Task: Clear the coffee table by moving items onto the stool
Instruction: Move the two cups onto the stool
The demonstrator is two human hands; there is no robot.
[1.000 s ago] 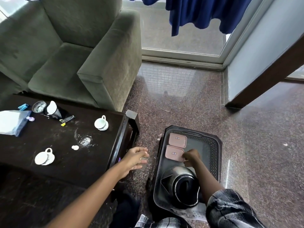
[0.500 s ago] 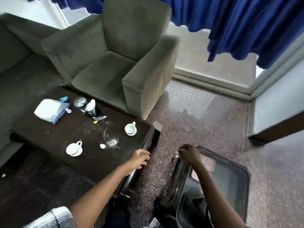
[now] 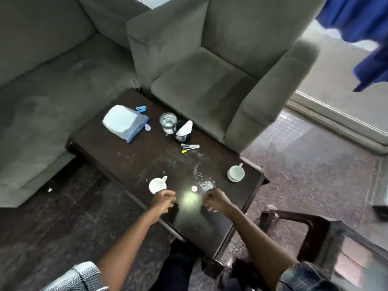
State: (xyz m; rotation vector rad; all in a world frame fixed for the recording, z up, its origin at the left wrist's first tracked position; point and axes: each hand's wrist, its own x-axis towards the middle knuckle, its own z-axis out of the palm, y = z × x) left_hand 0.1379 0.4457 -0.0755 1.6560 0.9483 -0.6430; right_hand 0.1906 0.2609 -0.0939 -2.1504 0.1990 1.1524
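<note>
Your right hand [image 3: 216, 201] has left the stool [image 3: 298, 218], and your view has swung back to the table [image 3: 130, 164]. Both hands now hang over its near edge. The left hand [image 3: 163, 199] is just beside the white cup on its saucer [image 3: 157, 185], at 6 o'clock on the top. The right hand stops just short of the glass dish [image 3: 206, 184] and the small white cap [image 3: 194, 188]. Both sets of fingers are loosely curled and hold nothing, though the right hand blurs a little.

The drop-off looks done and the next pick is starting, likely the cup and the dish. Plenty is still left to move:
- second cup [image 3: 236, 173] at 3 o'clock, close to the right edge
- drinking glass [image 3: 168, 121] and black holder [image 3: 183, 131] at 12
- pens [image 3: 190, 147] just below them
- tissue pack [image 3: 123, 124] at 10

The stool sits at 4 o'clock of the view, partly cut off, with a strip of floor between it and the table. The near side is open for your arms. The armchair [image 3: 210, 87] crowds the far end. Mind the second cup by the edge.
</note>
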